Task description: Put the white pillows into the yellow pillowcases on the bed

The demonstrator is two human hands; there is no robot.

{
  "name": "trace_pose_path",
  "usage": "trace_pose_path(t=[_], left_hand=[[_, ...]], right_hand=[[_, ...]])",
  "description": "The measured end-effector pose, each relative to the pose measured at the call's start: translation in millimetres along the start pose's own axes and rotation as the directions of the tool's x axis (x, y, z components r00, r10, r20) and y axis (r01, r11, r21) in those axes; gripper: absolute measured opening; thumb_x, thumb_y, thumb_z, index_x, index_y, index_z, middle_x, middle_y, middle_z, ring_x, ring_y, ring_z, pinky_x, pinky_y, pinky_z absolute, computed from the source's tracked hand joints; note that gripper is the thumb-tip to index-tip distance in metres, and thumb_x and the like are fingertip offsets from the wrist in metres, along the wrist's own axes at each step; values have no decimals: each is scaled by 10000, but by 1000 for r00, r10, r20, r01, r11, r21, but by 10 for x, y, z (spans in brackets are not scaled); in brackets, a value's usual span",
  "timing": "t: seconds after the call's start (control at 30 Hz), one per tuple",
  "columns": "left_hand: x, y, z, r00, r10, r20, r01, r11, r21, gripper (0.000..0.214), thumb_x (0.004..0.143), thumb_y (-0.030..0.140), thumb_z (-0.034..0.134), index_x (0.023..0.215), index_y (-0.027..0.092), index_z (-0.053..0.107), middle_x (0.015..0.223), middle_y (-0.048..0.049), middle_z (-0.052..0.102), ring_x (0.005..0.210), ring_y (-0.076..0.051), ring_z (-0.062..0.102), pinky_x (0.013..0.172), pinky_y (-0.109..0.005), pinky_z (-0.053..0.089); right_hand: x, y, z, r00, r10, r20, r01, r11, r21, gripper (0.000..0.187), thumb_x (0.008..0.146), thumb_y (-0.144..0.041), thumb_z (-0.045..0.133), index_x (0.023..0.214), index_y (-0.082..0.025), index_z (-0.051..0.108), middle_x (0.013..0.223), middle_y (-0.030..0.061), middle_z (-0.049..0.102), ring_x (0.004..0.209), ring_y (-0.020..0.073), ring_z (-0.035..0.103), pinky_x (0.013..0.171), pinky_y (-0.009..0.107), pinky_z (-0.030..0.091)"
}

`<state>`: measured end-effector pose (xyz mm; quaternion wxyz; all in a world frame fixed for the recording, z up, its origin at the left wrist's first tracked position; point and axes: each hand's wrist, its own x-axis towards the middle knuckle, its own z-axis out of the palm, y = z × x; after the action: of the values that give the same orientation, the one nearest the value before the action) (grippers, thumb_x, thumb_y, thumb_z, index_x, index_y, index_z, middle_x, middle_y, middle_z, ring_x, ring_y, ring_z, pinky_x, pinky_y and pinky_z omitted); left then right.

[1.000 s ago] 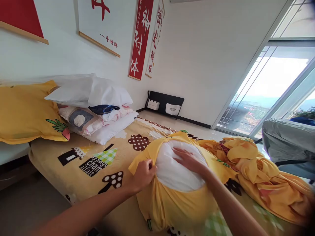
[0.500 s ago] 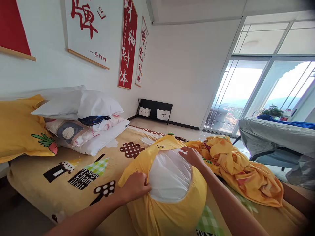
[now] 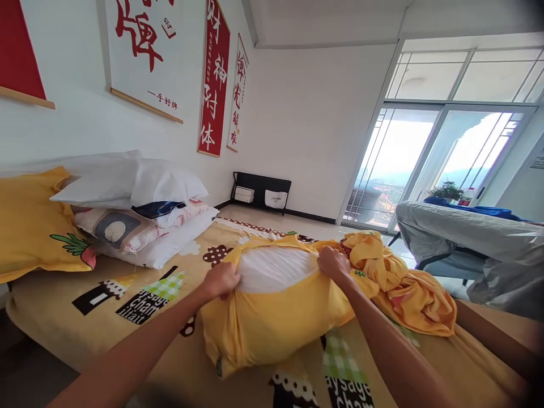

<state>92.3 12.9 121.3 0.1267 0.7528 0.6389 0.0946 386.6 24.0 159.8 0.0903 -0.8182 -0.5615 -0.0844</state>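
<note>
A yellow pillowcase (image 3: 272,328) lies on the bed in front of me, wrapped around a white pillow (image 3: 274,267). The white shows through the wide opening on top. My left hand (image 3: 221,279) is closed on the left edge of that opening. At its right edge my right hand (image 3: 334,263) grips the cloth, fingers curled. Both fingertips are partly hidden in the fabric.
A patterned bedsheet (image 3: 148,351) covers the bed. Several pillows (image 3: 170,181) are stacked at the left, beside a yellow pillow (image 3: 34,221). Crumpled yellow cloth (image 3: 420,300) lies at the right. Beyond it stands a plastic-covered table (image 3: 459,224) near a chair (image 3: 453,260).
Both hands have pulled the opening wider, the left hand moving up and left. The pillowcase's near side now lies flatter and further from me. My view has turned slightly right.
</note>
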Motion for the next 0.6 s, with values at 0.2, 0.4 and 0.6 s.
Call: trace_pose_path(t=[0.2,0.4,0.6], left_hand=[[332,-317,-484,959,92,-267,-66,992,103,373,846,401,357,804,175,650,982,-147,687,972,-306,632,807,-381,467],[324,-834,107,995,-48,90,39,994,102,159,727,295,538,713,173,638,881,-149,710,818,-304,673,728,-417,518],[478,-1090,209,963,-203,178,194,979,68,254,632,355,652,512,137,600,484,-150,616,474,-306,629,472,-422,518]], right_hand=[[-696,9,46,975,-208,79,205,977,52,208,768,-219,463,620,-190,608,775,98,682,748,232,638,568,287,377],[-738,259,367,898,-328,293,289,942,169,452,828,-545,466,535,-204,515,429,53,544,393,179,521,445,292,367],[-389,563,409,887,-456,70,433,876,211,119,796,-271,516,834,-203,606,962,77,670,864,207,617,780,342,458]])
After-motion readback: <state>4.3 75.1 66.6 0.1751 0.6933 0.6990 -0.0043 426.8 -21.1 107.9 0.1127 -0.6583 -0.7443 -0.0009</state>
